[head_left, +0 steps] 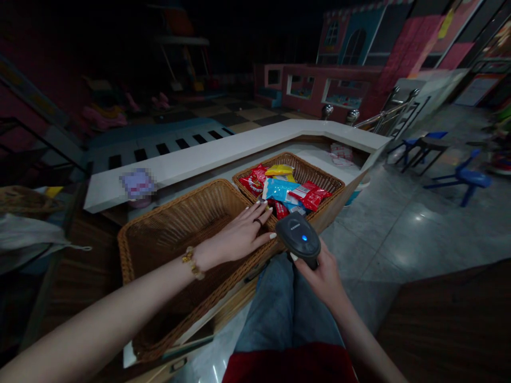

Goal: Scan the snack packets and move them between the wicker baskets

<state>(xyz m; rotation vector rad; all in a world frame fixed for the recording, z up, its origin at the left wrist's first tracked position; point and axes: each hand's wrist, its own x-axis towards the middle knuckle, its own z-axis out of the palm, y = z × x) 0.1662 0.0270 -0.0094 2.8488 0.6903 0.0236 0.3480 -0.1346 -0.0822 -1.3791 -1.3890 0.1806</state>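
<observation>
Brown wicker makes up both baskets in the head view: the left basket (175, 218) lies under the left forearm, and the right basket (311, 171) sits just beside it, along the white counter (239, 139). The packets are in the right basket, heaped loosely: a blue packet (278, 188) in the middle, a red packet (313, 196) against its right side, a yellow packet (279, 170) behind.

The left hand (236, 234) is held flat, palm down, with its fingers apart and nothing gripped; it reaches over the place where the two baskets meet. Its fingertips are at the near edge of the heap, but whether they touch a packet I cannot tell. The right hand (325, 271) is wrapped around the scanner (298, 239), whose handle is mostly hidden; a blue light (304, 238) shows on top.

The step in hand looks like reaching for a packet while the scanner is kept ready beside the right basket. From here, the next move seems to call for the left fingers to close on one packet and turn its printed code outward, with the scanner angled at it. Soft, crinkled wrappers could probably bend that code.
</observation>
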